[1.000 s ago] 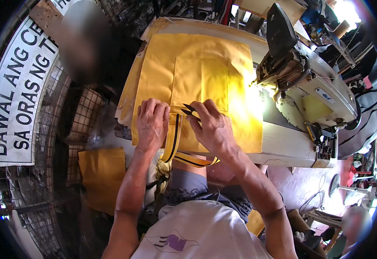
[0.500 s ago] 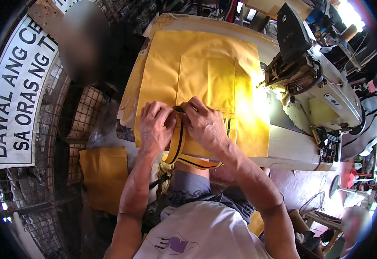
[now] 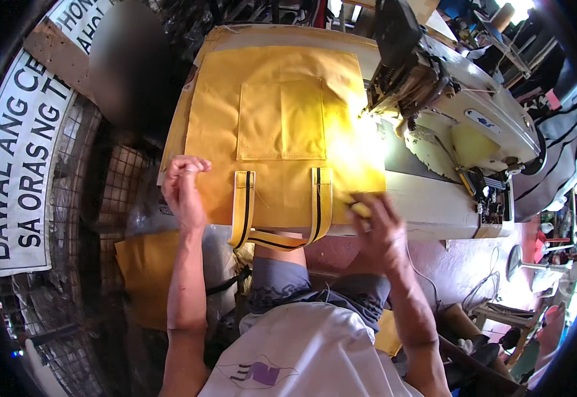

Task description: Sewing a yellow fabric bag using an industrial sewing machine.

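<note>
A flat yellow fabric panel [image 3: 215,106] lies on the sewing table, with a square yellow pocket [image 3: 282,122] stitched on it. Below the pocket, a yellow strap with a black centre stripe [image 3: 243,205] forms a handle loop that hangs past the near edge. My left hand [image 3: 186,192] is raised by the panel's left edge, its fingers loosely bent and nothing visible in them. At the lower right corner, my right hand [image 3: 381,228] is closed on a small yellow tool with a dark tip [image 3: 360,209]; motion blurs it.
A sewing machine [image 3: 460,106] with a bright lamp stands right of the panel. Another yellow fabric piece [image 3: 146,278] hangs low at the left, beside a wire mesh wall [image 3: 80,159] with a white sign [image 3: 17,172]. A blurred person is at the upper left.
My hands have parted from the left strap end; the left moved left, the right moved right and nearer with the small tool. The whole strap loop now shows. The view has shifted slightly.
</note>
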`<control>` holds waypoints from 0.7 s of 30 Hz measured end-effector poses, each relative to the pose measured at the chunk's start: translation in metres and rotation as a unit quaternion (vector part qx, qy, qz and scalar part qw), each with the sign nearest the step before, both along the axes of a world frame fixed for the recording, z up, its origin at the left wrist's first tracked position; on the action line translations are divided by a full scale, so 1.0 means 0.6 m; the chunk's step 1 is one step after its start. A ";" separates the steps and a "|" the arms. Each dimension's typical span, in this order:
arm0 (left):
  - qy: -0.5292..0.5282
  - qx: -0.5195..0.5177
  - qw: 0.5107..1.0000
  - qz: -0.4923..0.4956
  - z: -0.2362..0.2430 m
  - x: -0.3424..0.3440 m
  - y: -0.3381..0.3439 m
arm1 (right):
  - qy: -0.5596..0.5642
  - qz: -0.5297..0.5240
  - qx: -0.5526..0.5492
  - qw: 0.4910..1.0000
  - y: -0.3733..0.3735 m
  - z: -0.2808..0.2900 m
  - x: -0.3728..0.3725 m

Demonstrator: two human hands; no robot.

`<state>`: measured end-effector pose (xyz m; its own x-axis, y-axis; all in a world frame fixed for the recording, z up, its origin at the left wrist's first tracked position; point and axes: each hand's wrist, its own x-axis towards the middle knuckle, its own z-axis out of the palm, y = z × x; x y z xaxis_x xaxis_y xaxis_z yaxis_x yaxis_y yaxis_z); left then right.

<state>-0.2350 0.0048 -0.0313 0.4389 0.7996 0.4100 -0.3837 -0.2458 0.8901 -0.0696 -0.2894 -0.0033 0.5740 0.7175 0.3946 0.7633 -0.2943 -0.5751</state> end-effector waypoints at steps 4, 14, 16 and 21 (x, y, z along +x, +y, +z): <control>0.089 0.084 0.991 0.048 0.035 0.004 -0.036 | -0.075 -0.172 -0.013 0.982 -0.077 -0.015 0.083; 0.324 0.492 0.802 -0.100 0.014 0.110 -0.265 | -0.155 -0.266 -0.016 0.951 -0.072 -0.060 0.094; 0.403 0.491 0.771 -0.055 0.005 0.128 -0.272 | -0.154 -0.249 -0.013 0.956 -0.075 -0.059 0.095; 0.411 0.506 0.758 -0.004 0.002 0.126 -0.222 | -0.138 -0.252 -0.012 0.958 -0.079 -0.050 0.088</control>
